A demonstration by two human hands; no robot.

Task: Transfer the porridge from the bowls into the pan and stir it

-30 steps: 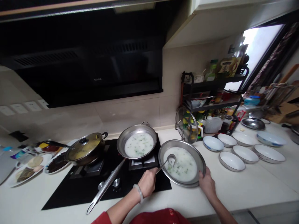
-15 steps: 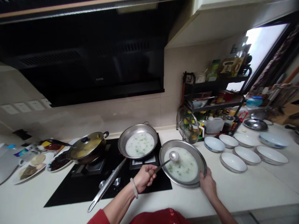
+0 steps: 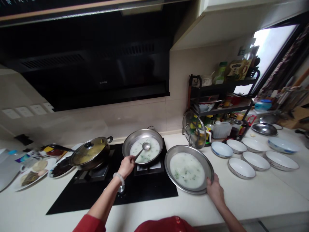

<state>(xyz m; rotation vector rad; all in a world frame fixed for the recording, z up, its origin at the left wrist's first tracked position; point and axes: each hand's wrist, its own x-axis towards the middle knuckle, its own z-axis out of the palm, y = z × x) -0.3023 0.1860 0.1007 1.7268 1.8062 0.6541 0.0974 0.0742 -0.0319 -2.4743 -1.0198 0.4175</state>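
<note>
My left hand [image 3: 126, 167] is closed round the handle of a metal ladle [image 3: 145, 146], whose bowl is over the wok [image 3: 127, 143] on the stove. White soup [image 3: 141, 154] with green bits lies in that wok. With its fingers on the right rim, my right hand [image 3: 215, 190] grips a wide metal basin [image 3: 169, 170]. The basin stands partly on the counter, partly by the stove's right edge, and holds similar white soup [image 3: 187, 170] with greens. My left forearm covers the wok's long handle.
Left of the wok sits a lidded pan [image 3: 89, 153] on the black stove [image 3: 106, 196]. Plates of food [image 3: 31, 177] lie farther left. Several white bowls [image 3: 241, 167] stand on the right counter, by a glass lid [image 3: 195, 130] and a condiment rack [image 3: 222, 87].
My left hand has carried the ladle leftward, from over the basin to over the wok. My right hand stays on the basin's rim.
</note>
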